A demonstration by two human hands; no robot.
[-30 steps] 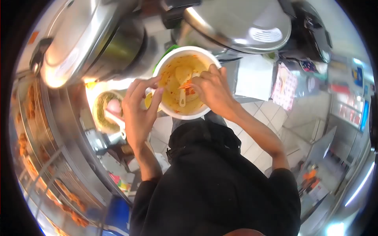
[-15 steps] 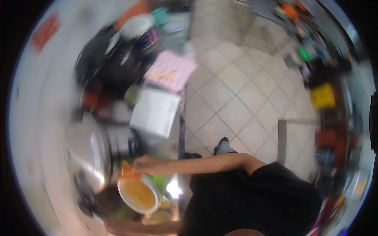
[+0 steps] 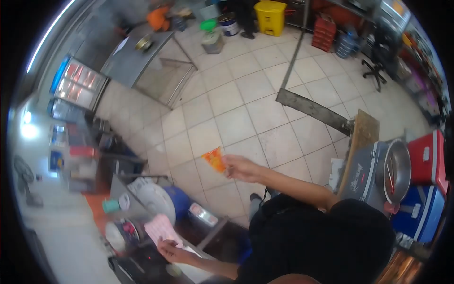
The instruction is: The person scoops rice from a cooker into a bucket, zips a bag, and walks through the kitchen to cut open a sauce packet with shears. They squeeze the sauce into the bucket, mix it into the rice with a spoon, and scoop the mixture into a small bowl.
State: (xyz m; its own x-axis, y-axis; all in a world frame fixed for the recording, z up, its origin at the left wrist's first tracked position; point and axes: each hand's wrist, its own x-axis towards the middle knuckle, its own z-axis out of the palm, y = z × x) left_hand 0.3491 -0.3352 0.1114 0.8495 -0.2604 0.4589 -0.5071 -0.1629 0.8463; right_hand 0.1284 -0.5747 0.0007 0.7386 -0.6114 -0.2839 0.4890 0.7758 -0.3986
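Observation:
My right hand (image 3: pixel 240 168) is closed on a flat, orange triangular packet (image 3: pixel 215 159), held out over the tiled floor. The packet's tip points down, and its print is too blurred to read. My left hand (image 3: pixel 171 250) reaches to a pink checked cloth (image 3: pixel 160 228) at the lower left. Its fingers are curled together at the cloth's near edge. Something small and yellowish shows by the fingertips, but I cannot make out what they grip. Below that forearm, a white surface (image 3: pixel 196 273) partly shows.
A white tub (image 3: pixel 122 235) and a blue drum (image 3: pixel 177 201) stand near the cloth. To my right are a grey cooler (image 3: pixel 362 177), a steel bowl (image 3: pixel 397 173) and a blue cooler (image 3: pixel 416 213). A steel table (image 3: pixel 135 59) and a yellow bin (image 3: pixel 270 18) stand farther off.
My view has swung away from the counter, and the bowl of orange liquid is out of sight. My right hand has carried the packet away from it; my left hand has come to the pink cloth.

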